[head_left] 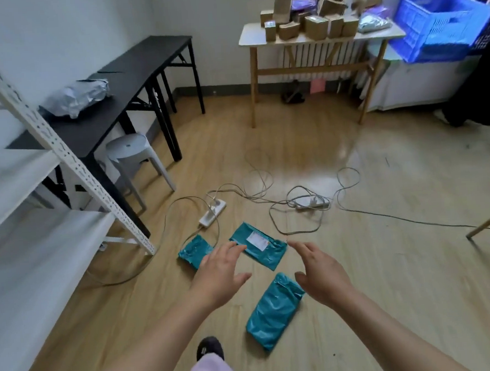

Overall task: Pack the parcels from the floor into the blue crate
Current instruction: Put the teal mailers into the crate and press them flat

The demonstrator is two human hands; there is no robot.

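Reaching floorward: left hand point(220, 275) and right hand point(321, 275) spread, holding nothing. Best grip the labelled parcel point(257, 244) by both long edges, clear of the cable point(298, 233).

A small parcel-sorting room is shown, fitted out in a plain room. A wooden table point(253, 37) is piled with cardboard boxes point(316, 27), a blue crate point(440, 21) is set beside it, and white slotted shelving point(48, 137) is stood at the left. Over the laminate floor point(386, 262), teal mailer parcels point(268, 252) and power strips point(212, 214) are scattered.
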